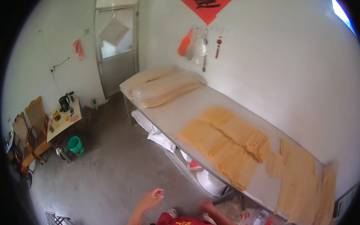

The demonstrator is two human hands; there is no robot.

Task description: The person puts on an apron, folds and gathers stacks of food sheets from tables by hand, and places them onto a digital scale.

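Note:
My left hand [153, 197] hangs over the grey floor in front of my body, its fingers loosely curled and nothing visible in them. Near the front edge of a long table [171, 112] is my right hand [206, 207], blurred, so its fingers cannot be made out. On the table lie stacks of thin yellow sheets [212, 138] in rows. More overlapping yellow sheets [299, 179] cover its near right end. At the far end rest large clear plastic bags [167, 86] filled with pale yellow material.
White sacks [161, 140] and plastic bags [231, 212] sit under the table. To the left stand a green bucket [76, 146], a metal thermos flask [62, 154], a small table [63, 128] with a black kettle [64, 103], and wooden chairs [36, 117]. A folding stool [56, 219] stands lower left.

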